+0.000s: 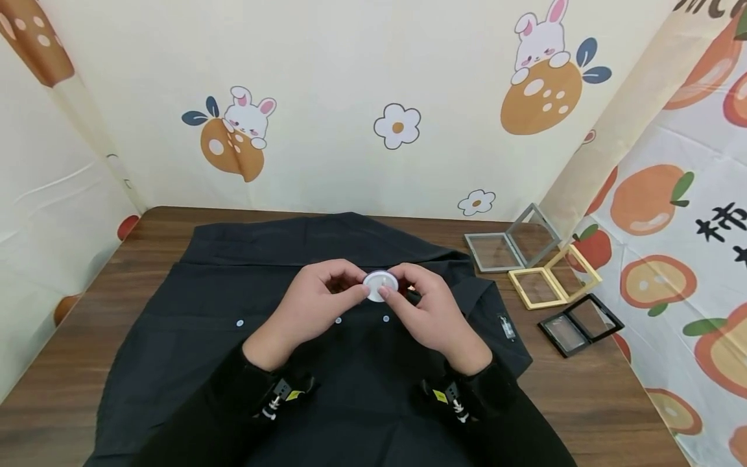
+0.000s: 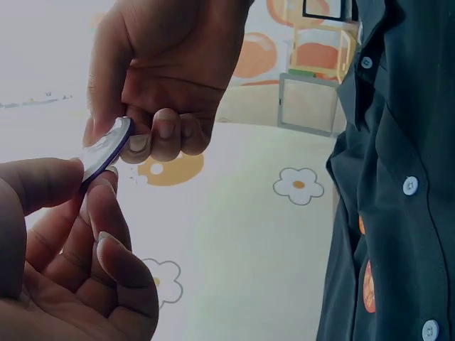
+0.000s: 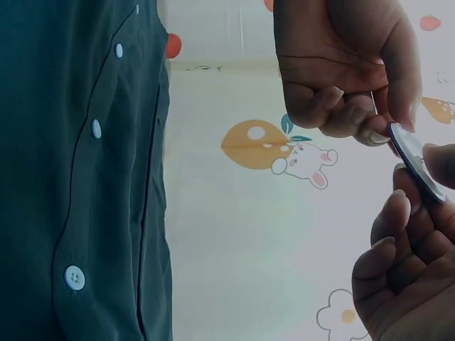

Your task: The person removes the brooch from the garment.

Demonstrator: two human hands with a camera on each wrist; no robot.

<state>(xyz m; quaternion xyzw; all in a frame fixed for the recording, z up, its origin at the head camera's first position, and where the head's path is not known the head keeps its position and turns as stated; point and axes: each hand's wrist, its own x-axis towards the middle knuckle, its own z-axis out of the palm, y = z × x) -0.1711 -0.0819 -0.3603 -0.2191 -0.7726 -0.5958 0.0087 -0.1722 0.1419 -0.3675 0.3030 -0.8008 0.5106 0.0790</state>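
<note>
A small round white disc (image 1: 379, 281) with a purple-blue rim is held up over a dark shirt (image 1: 192, 337). My left hand (image 1: 315, 301) pinches its left edge between thumb and fingers. On the opposite edge, my right hand (image 1: 428, 311) pinches it the same way. Seen in the left wrist view, the disc (image 2: 106, 150) is tilted nearly edge-on. A thin, needle-like line (image 3: 374, 104) shows by the left fingers in the right wrist view; what it belongs to is unclear. White buttons (image 3: 75, 278) run along the shirt's front, which lies spread beneath both hands.
Right of the shirt, three hinged clear-windowed frames stand partly open: silver (image 1: 496, 251), yellow (image 1: 539, 288) and black (image 1: 569, 331). The brown wooden table (image 1: 613, 402) backs onto a cream printed cloth (image 1: 327, 130). A small tag (image 1: 506, 327) lies on the shirt's right part.
</note>
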